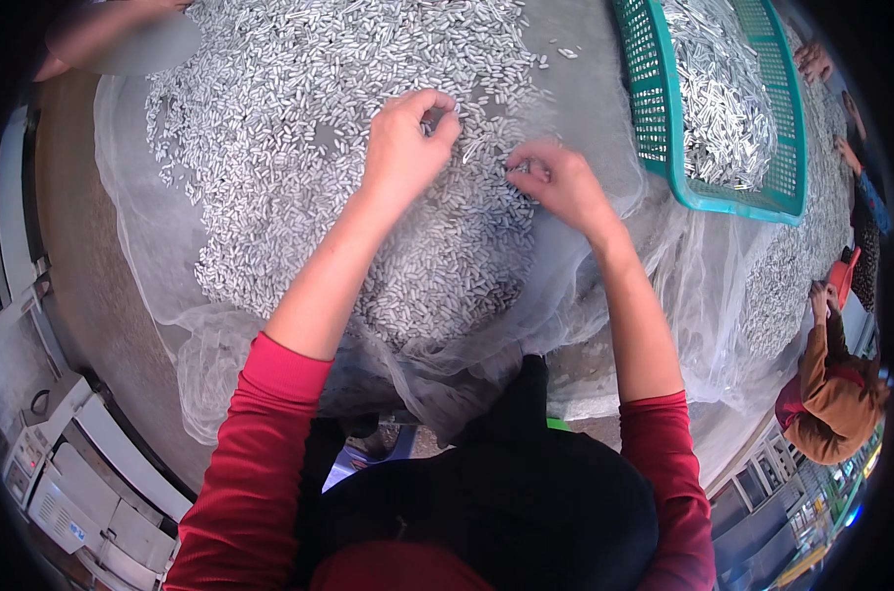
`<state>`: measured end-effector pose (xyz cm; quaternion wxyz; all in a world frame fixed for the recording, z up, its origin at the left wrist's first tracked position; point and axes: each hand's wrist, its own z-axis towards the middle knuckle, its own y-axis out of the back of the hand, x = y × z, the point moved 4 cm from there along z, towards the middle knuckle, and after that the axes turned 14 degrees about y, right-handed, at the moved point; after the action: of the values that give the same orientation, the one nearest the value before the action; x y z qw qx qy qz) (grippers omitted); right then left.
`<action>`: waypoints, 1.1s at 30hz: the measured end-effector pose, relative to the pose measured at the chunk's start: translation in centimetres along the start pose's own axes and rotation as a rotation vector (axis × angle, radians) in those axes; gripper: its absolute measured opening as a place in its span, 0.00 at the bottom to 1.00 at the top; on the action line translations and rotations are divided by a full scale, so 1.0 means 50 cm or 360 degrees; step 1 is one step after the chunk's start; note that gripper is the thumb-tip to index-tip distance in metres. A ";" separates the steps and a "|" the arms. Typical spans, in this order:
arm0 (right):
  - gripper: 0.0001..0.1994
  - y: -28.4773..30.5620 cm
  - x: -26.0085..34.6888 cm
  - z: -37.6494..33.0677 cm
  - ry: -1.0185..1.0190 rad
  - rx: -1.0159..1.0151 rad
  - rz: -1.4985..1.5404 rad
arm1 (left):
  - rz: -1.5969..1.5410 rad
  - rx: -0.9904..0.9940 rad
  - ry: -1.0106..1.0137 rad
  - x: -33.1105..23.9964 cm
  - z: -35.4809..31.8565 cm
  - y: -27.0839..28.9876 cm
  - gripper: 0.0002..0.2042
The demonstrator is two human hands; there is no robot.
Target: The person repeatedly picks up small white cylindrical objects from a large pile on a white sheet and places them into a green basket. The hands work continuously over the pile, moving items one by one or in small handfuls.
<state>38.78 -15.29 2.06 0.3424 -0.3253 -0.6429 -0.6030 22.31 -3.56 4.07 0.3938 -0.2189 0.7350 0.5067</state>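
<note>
A wide layer of small silver-grey elongated pieces (299, 207), metallic in look, lies spread on a pale sheer mesh cloth (136, 227). Over the middle of the layer my left hand (410, 146) is closed, thumb and forefinger curled toward each other. My right hand (563, 187) is at the right edge of the layer, its thumb and fingers drawn into a pinch just above the pieces. What either hand has between its fingertips, if anything, is too small to make out.
At the upper right stands a green perforated plastic basket (678, 167) full of longer, shiny silver pieces. More pieces (777, 295) lie beyond it, where other people work, one in a brown top (836, 419). Another person's blurred arm (97, 39) reaches in at the upper left. Pale machinery (92, 492) stands at far left.
</note>
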 end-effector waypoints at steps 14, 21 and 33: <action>0.07 -0.011 -0.013 -0.048 -0.0681 -0.0153 0.1778 | 0.0793 0.0083 -0.0264 -0.002 -0.032 -0.055 0.05; 0.06 0.011 0.008 -0.064 -0.0359 -0.0173 0.2442 | 0.0833 0.0257 -0.0112 0.013 -0.018 -0.089 0.07; 0.08 0.444 0.036 -0.068 -0.0206 -0.0996 0.0597 | -0.0177 0.0783 -0.0428 -0.362 0.097 -0.175 0.12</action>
<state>56.40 -17.32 15.97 0.2896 -0.5639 -0.3767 -0.6754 41.09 -3.93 12.68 0.5562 -0.0876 0.7640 0.3151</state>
